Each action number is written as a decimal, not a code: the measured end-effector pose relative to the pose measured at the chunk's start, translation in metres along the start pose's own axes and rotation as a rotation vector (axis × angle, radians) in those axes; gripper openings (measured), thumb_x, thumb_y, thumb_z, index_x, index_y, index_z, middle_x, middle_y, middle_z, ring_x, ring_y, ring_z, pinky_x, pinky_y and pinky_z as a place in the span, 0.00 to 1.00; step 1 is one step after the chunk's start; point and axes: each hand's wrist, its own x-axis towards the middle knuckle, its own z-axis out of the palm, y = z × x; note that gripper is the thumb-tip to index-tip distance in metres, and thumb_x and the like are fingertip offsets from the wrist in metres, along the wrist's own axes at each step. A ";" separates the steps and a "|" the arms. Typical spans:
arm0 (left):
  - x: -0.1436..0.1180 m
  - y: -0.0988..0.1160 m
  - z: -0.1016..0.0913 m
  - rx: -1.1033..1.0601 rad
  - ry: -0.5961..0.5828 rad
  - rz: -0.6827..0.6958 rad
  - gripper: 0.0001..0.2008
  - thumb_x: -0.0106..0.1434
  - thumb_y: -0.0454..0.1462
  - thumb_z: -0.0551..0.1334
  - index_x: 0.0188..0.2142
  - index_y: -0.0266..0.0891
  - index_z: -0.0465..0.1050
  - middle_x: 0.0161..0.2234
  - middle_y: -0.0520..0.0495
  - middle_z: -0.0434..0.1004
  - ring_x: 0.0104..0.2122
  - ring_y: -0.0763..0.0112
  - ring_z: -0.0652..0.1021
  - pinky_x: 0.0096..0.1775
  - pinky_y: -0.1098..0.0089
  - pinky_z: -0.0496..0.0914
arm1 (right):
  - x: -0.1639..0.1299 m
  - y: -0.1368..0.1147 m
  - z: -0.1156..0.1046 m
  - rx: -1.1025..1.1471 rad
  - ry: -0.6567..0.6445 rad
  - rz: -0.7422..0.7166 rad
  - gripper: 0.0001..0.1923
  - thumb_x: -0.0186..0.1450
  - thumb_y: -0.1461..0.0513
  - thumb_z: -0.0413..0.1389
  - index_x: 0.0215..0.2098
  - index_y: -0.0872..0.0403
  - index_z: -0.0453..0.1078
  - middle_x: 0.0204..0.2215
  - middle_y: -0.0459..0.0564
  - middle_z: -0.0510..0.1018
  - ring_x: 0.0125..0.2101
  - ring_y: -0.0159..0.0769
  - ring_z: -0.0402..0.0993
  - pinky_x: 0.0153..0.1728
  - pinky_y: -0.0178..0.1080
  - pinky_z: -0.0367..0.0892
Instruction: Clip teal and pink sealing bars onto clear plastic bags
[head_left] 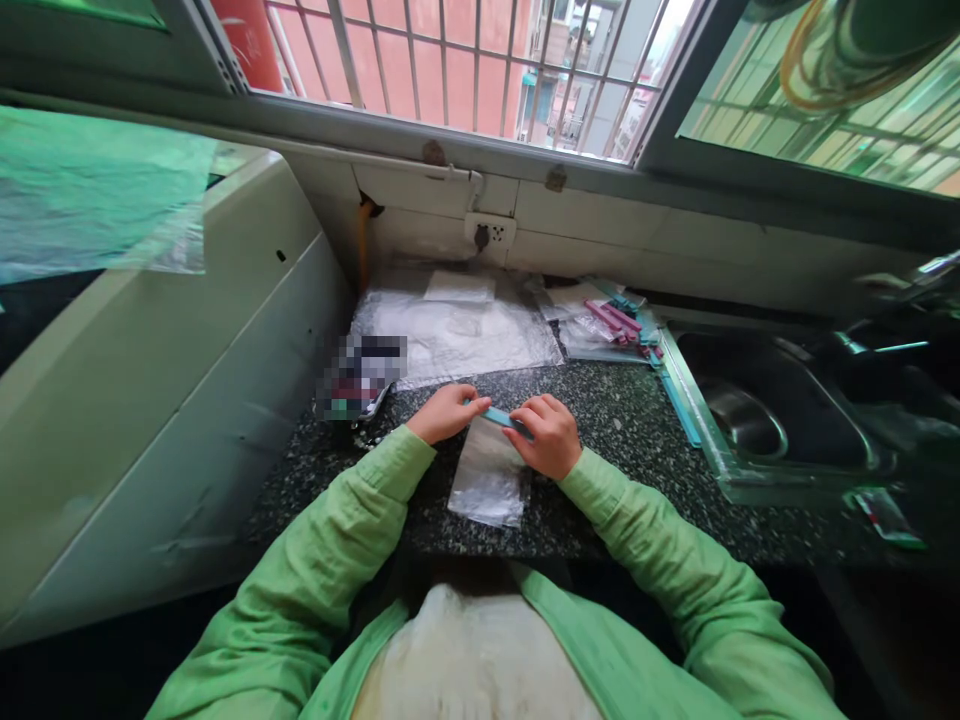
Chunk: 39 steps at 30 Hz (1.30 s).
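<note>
Both my hands grip a light blue bag sealing clip (498, 416), a thin straight strip. My left hand (448, 412) pinches its left end between thumb and fingers. Around its right end my right hand (551, 436) is closed, with the fingers curled over the strip. A clear plastic bag (491, 480) hangs or lies below the clip, toward the counter's front edge. Its top edge meets the clip, but I cannot tell whether the clip is fastened on it.
Speckled dark counter (622, 420) runs beneath. Behind my hands lies a large clear plastic sheet (480, 335). Pink clips (619, 318) and a long blue clip (681, 408) lie by the sink (817, 480). A blurred packet (364, 378) sits left, beside a white appliance (247, 330).
</note>
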 end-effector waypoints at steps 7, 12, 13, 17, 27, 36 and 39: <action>-0.001 0.001 0.002 -0.026 -0.012 -0.003 0.17 0.51 0.48 0.53 0.17 0.37 0.61 0.14 0.57 0.52 0.20 0.77 0.57 0.24 0.73 0.51 | -0.002 0.000 0.003 -0.012 0.003 -0.019 0.08 0.59 0.58 0.52 0.26 0.54 0.67 0.25 0.49 0.70 0.30 0.34 0.61 0.33 0.38 0.58; -0.001 0.001 0.003 -0.043 -0.011 -0.024 0.17 0.50 0.49 0.54 0.18 0.37 0.63 0.14 0.57 0.52 0.20 0.77 0.57 0.24 0.73 0.51 | -0.003 -0.001 0.004 -0.016 0.019 -0.002 0.08 0.59 0.59 0.52 0.25 0.54 0.67 0.24 0.48 0.70 0.29 0.34 0.61 0.32 0.37 0.58; -0.001 0.001 0.003 -0.054 -0.001 -0.024 0.17 0.50 0.49 0.54 0.19 0.37 0.64 0.14 0.57 0.52 0.20 0.77 0.57 0.24 0.73 0.51 | -0.003 -0.001 0.003 -0.014 0.024 0.003 0.08 0.59 0.59 0.52 0.25 0.54 0.67 0.24 0.48 0.70 0.28 0.34 0.61 0.32 0.37 0.58; 0.001 -0.001 0.003 -0.193 0.093 -0.009 0.21 0.49 0.53 0.54 0.19 0.37 0.64 0.16 0.55 0.55 0.20 0.76 0.59 0.24 0.72 0.53 | -0.002 -0.002 0.001 -0.005 0.044 0.037 0.08 0.59 0.59 0.52 0.25 0.53 0.66 0.24 0.48 0.70 0.28 0.33 0.62 0.32 0.37 0.59; 0.008 -0.008 0.011 -0.567 0.115 -0.128 0.28 0.54 0.59 0.43 0.17 0.38 0.60 0.14 0.55 0.53 0.16 0.78 0.58 0.22 0.72 0.56 | -0.004 -0.003 -0.002 -0.066 0.103 0.120 0.06 0.57 0.59 0.54 0.24 0.53 0.66 0.23 0.47 0.71 0.28 0.33 0.63 0.31 0.36 0.57; 0.011 -0.014 0.019 -0.486 0.127 -0.079 0.24 0.53 0.56 0.47 0.17 0.39 0.59 0.14 0.55 0.55 0.16 0.77 0.57 0.21 0.71 0.53 | -0.005 -0.004 0.001 -0.034 0.062 0.102 0.07 0.59 0.58 0.52 0.26 0.53 0.66 0.24 0.47 0.71 0.28 0.32 0.65 0.31 0.35 0.58; 0.011 -0.014 0.019 -0.475 0.143 -0.073 0.24 0.53 0.56 0.47 0.16 0.40 0.57 0.13 0.55 0.55 0.17 0.77 0.58 0.21 0.72 0.53 | -0.005 -0.004 0.002 -0.021 0.053 0.095 0.08 0.60 0.58 0.51 0.27 0.53 0.66 0.24 0.47 0.71 0.27 0.32 0.65 0.30 0.35 0.58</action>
